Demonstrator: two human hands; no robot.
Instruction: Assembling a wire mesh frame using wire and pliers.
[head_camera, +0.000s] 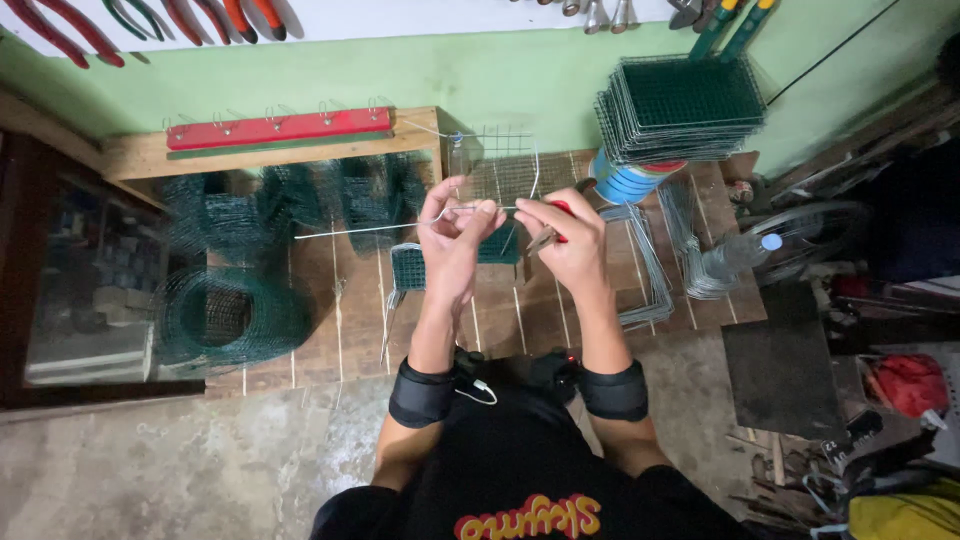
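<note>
My left hand (455, 235) pinches a long thin metal wire (360, 228) that runs out to the left over the wooden bench. My right hand (570, 240) grips red-handled pliers (556, 222) whose jaws meet the wire between the two hands. Both hands hover above a small piece of green wire mesh (408, 266) lying on the wooden work surface (340, 330). Black bands wrap both wrists.
Rolls of green wire mesh (225, 315) lie at the left. A stack of flat mesh panels (682, 105) sits on blue tape rolls (625, 182) at the back right. Bent wire frames (648, 270) and a plastic bottle (735, 255) lie right of my hands. Pliers hang on the wall.
</note>
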